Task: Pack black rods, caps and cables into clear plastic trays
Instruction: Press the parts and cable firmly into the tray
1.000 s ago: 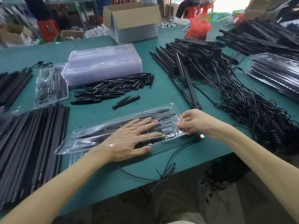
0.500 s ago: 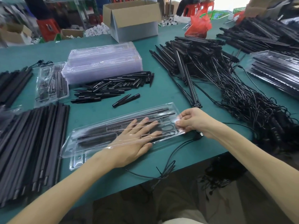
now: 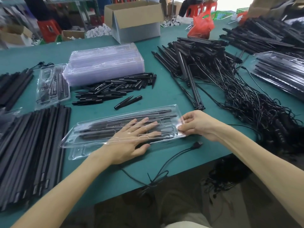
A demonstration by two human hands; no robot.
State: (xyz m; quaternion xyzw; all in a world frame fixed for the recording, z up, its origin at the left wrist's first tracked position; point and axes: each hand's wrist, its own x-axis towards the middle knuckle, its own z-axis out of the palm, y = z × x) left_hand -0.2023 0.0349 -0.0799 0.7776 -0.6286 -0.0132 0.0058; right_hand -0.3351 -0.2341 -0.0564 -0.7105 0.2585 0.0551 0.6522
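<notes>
The tray (image 3: 77, 137) lies crosswise before the person; left hand (image 3: 131, 140) rests flat, fingers straight, at its middle, while right hand (image 3: 195, 124) pinches its right end.

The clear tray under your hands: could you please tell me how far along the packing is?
Done: a filled tray lies at far left, with more filled trays at far right. In hand: the front tray holds black rods; the left hand lies flat under its lid, the right hand pinches its right end, and one cable lies outside. Left: the rod pile, caps and cable heap.
</notes>
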